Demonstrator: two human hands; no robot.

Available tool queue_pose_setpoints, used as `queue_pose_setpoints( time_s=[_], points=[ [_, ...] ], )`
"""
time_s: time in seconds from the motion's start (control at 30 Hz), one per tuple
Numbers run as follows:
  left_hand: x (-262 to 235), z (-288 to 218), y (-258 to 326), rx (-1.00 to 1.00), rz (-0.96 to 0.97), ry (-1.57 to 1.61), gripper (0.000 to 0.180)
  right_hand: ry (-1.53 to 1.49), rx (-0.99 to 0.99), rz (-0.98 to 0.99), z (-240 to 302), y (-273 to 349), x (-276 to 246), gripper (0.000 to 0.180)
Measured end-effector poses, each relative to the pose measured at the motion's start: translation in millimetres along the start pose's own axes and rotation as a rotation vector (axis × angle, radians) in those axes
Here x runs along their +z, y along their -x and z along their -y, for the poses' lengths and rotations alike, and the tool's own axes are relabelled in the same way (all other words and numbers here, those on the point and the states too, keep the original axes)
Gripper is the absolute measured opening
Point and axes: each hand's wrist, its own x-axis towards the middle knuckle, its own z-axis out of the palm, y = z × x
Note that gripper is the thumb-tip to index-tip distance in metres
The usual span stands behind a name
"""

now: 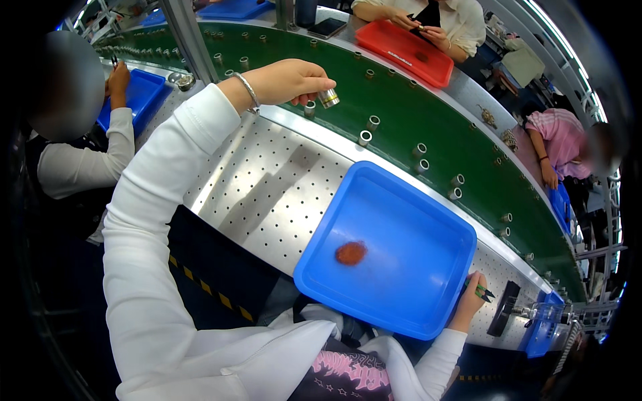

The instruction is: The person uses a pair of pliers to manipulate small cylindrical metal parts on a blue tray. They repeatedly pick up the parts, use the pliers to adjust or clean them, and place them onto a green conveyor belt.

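Note:
My left hand (291, 81) reaches out over the near edge of the green conveyor belt. Its thumb and fingers pinch a small silver metal cylinder (328, 98) with a yellowish band, held tilted. At the right side of the blue tray (394, 177), my right hand (473, 301) is closed on a small green tool (482, 292) with two dark pointed tips; the exact kind is unclear. Inside the tray lies a round reddish-brown clump (351, 253). Several similar hollow metal cylinders (364, 138) stand upright on the belt, mostly in pairs.
The tray rests on a perforated metal worktop (267, 180). A metal post (188, 43) rises at the upper left. Co-workers sit left, across the belt and far right, with a red tray (404, 53) opposite. A clear jar (545, 312) and a black object (503, 309) stand right.

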Motion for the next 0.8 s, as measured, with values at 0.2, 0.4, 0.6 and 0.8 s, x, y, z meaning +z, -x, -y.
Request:
queue_pose_setpoints(
  time_s=[0.2, 0.4, 0.6, 0.8],
  points=[
    [23, -39, 16, 0.068, 0.092, -0.088, 0.051, -0.043, -0.023, -0.003, 2, 1, 1, 0.032],
    [41, -55, 20, 0.065, 0.100, -0.138, 0.046, -0.093, 0.003, 0.030, 0, 2, -1, 0.033],
    [52, -69, 23, 0.109, 0.127, -0.121, 0.044, -0.106, 0.007, 0.035, -1, 1, -1, 0.032],
    [61, -75, 26, 0.173, 0.144, -0.129, 0.042, -0.143, 0.018, 0.038, -4, 1, 1, 0.031]
  ],
)
